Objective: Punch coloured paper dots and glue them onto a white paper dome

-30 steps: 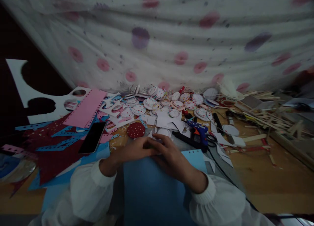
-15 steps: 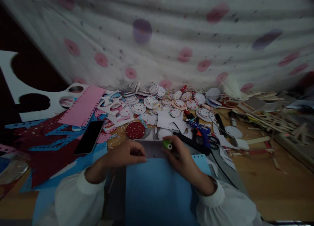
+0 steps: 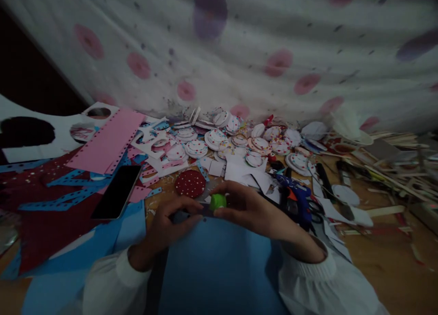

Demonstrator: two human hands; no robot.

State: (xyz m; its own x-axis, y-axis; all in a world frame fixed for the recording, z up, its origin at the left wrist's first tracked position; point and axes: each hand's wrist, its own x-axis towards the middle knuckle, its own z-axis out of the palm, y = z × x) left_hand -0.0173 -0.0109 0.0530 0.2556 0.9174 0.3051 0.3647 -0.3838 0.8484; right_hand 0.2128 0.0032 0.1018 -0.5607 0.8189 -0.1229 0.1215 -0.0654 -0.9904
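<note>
The right hand (image 3: 248,210) grasps a green tool (image 3: 218,202) between thumb and fingers, right at the far edge of a blue sheet (image 3: 222,265). The left hand (image 3: 174,226) is bent over the sheet's far left corner, its thumb on the paper; whether it pinches the sheet I cannot tell. A small dark dot shows on the sheet's far edge, between the hands. The sheet lies toward the near edge of the tabletop (image 3: 379,255), mid-way along, and runs out of view below.

Just beyond the hands lies a red disc (image 3: 190,183) with white dots. Along the tabletop's far edge spreads a heap of white discs (image 3: 215,139), many with coloured dots. Toward the left edge, a phone (image 3: 117,191) lies among blue strips, near a pink sheet (image 3: 106,141) with a row of holes along its edge. Right of the right hand is a blue glue gun (image 3: 298,196); wooden sticks (image 3: 404,173) are piled toward the far right corner
</note>
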